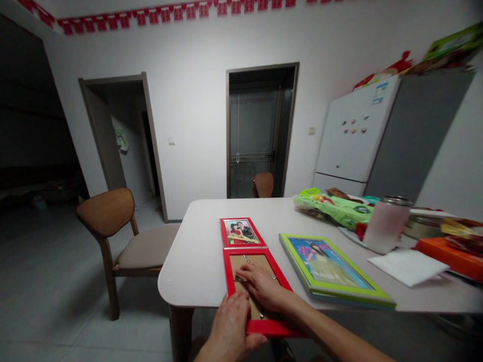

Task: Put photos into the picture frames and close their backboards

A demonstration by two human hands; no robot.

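Observation:
A red picture frame (229, 274) lies face down at the near edge of the white table (196, 251), its brown backing board showing. My left hand (231, 322) grips the frame's near edge, thumb wrapped over the red border. My right hand (260, 284) lies on the backing board with its fingers stretched flat, fingertips by a small metal clip. Just beyond it sits a smaller red frame (241, 232) face up with a photo of two people. A green frame (332, 269) with a photo lies to the right.
A wooden chair (124, 236) stands left of the table. On the table's right side are snack bags (335, 206), a pink cup (387, 223), a white paper (407, 266) and an orange box (453, 256). A white fridge (354, 136) stands behind; two doorways open in the far wall.

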